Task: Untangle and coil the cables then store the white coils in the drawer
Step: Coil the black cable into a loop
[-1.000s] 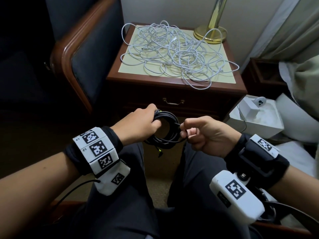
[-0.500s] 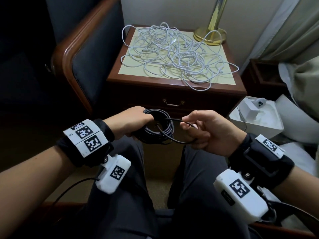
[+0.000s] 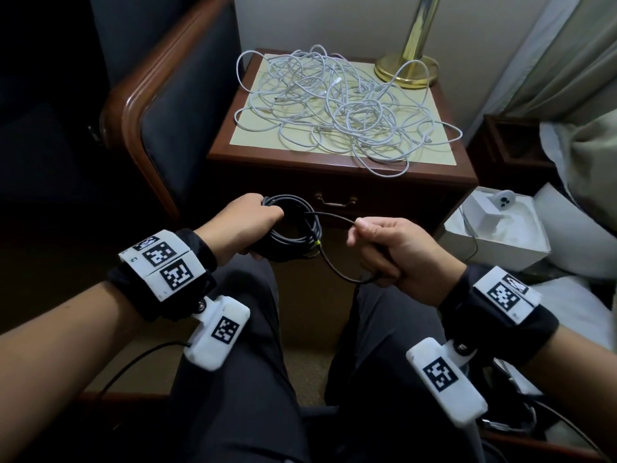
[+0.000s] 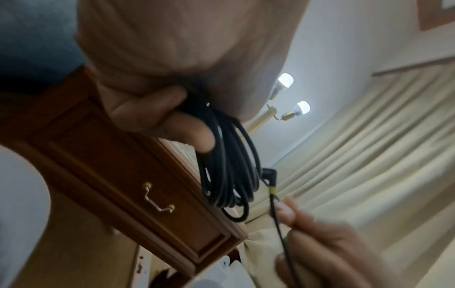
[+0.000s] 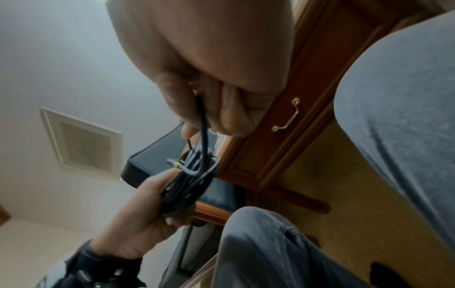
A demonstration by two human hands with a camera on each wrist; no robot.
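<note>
Black coil (image 3: pixel 293 228) gripped in left fingers (image 4: pixel 157 109); right fingers (image 3: pixel 364 228) pinch its tail.

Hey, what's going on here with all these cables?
A seated person is winding a thin black cable. The left hand grips the finished black coil, while the right hand pinches the loose tail of the same cable. A tangled heap of white cables lies untouched on the wooden nightstand, beside a brass lamp base. The nightstand's drawer is closed.

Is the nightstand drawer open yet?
No: in the head view the drawer sits flush and closed, with the tangled white cables on the nightstand top above it.
</note>
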